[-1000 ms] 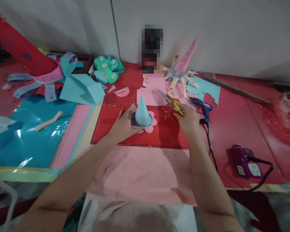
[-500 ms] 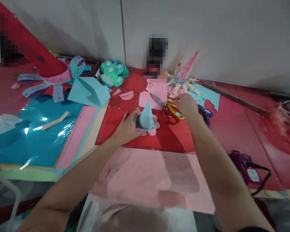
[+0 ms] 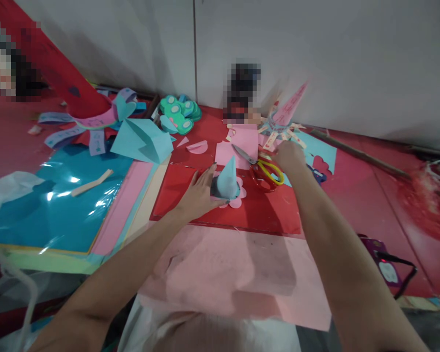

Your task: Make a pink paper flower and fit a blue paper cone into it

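Note:
My left hand [image 3: 199,194] lies on the red board, fingers and thumb spread around a light-blue paper cone [image 3: 227,180]. The cone stands upright, tip up, on a pink scalloped paper base [image 3: 236,201]. Its fingertips and thumb are at the base's left edge. My right hand [image 3: 291,155] is farther off, curled beside the scissors [image 3: 267,168] with red and yellow handles. Whatever its fingers close on is hidden. Just right of its wrist a dark blue object [image 3: 317,173] partly shows. Pink paper pieces [image 3: 242,139] lie beyond the cone.
A pink-tipped paper cone with strips [image 3: 288,110] stands by the wall. To the left are a folded light-blue sheet [image 3: 144,142], green paper shapes [image 3: 178,112] and a blue plastic-covered sheet [image 3: 84,195]. A purple device [image 3: 383,264] with a black cable sits right. A stick [image 3: 363,154] lies behind.
My right hand has drawn a little to the right and its fingers look more curled. The cone leans slightly differently beside my left hand. The whole view has shifted a little.

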{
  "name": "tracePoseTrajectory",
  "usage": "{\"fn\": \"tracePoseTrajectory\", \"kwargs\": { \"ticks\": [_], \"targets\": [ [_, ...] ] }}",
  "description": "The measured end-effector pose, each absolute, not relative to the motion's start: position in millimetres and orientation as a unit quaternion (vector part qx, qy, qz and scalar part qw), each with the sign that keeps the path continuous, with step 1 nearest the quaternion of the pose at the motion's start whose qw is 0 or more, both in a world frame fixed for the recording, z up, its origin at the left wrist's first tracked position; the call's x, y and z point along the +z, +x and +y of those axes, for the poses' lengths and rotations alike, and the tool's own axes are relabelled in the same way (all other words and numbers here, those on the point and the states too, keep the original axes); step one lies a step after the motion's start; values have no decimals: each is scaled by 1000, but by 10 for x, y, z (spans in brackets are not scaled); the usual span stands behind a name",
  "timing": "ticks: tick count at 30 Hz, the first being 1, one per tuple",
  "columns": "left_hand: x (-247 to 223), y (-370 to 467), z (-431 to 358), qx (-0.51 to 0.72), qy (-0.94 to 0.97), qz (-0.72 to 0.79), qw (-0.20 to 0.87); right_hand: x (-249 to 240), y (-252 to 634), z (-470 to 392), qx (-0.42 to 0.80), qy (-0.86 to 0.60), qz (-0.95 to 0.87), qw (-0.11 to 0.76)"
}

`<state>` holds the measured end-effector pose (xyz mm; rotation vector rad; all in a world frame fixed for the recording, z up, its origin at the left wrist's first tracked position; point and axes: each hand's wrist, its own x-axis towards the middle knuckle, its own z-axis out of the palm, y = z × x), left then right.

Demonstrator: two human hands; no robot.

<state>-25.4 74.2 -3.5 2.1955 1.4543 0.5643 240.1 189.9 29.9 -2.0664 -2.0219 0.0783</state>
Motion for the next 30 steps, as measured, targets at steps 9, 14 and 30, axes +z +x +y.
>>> {"fn": "tracePoseTrajectory", "kwargs": {
  "ticks": [9, 14, 30],
  "targets": [
    [61, -344, 733, 369, 749, 503, 224, 400, 2378, 1055, 196, -710, -571, 364],
    [112, -370, 713, 474, 685, 519, 191, 112, 2026, 763, 479, -560, -501, 454],
    [136, -291, 620, 311, 699, 375, 523, 103, 1724, 509, 271, -547, -651, 451]
  ]
}}
